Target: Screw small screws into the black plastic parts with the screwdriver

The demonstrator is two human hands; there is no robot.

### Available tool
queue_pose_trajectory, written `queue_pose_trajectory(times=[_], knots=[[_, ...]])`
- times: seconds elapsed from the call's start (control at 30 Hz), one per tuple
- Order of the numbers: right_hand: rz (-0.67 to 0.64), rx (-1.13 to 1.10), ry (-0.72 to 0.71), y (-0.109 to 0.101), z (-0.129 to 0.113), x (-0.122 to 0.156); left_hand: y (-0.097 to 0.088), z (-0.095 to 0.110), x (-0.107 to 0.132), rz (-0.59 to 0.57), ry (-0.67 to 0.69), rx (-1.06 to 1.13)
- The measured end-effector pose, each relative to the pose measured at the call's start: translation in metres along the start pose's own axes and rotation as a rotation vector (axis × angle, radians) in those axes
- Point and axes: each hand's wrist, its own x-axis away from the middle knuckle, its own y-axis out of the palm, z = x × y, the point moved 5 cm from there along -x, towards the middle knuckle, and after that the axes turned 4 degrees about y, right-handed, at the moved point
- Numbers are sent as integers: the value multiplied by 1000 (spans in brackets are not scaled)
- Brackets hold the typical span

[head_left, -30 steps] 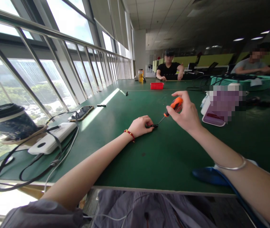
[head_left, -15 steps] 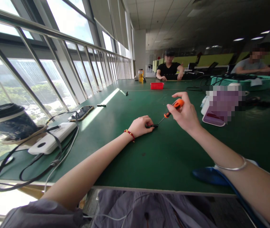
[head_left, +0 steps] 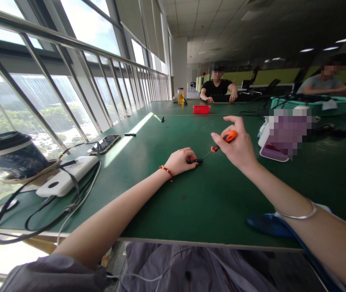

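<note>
My left hand (head_left: 182,160) rests on the green table, its fingers closed around a small black part (head_left: 197,161) whose kind is too small to make out. An orange-and-black screwdriver (head_left: 228,136) slants down from my right hand (head_left: 242,144), and its thin shaft meets the right end of the black part. The handle lies against the palm of the right hand, while the thumb and index finger stand apart from it. Fingers on the far side of the handle are partly hidden.
Two small black pieces, one (head_left: 130,134) near the phone (head_left: 107,144) and another (head_left: 162,119) farther off, lie on the table (head_left: 173,215). Beyond are a red box (head_left: 201,110) and a person (head_left: 218,87). Left stand a power bank (head_left: 66,178), cables and cup (head_left: 11,156).
The thumb and index finger of my right hand have shifted slightly around the screwdriver handle. My left hand and the black part stay in place.
</note>
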Motion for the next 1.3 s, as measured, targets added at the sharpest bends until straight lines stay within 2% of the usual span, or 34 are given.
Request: queue_pose_trajectory(times=[0.2, 0.33, 0.5, 0.63, 0.8, 1.0, 1.2, 1.3], knots=[[-78, -75, -32, 3, -3, 0, 0, 0, 0, 0, 4, -3], [-74, -127, -28, 5, 4, -2, 0, 0, 0, 0, 0, -8], [-22, -38, 17, 1, 5, -3, 0, 1, 0, 1, -1, -8], [-109, -105, 32, 5, 2, -3, -1, 1, 0, -1, -4, -10], [-109, -167, 16, 8, 5, -4, 0, 0, 0, -5, -7, -8], [-27, -17, 1, 3, 5, -3, -1, 1, 0, -4, -2, -12], [-97, -59, -14, 7, -1, 0, 0, 1, 0, -11, -5, -17], [-91, -49, -17, 8, 0, 1, 0, 0, 0, -6, 1, -15]])
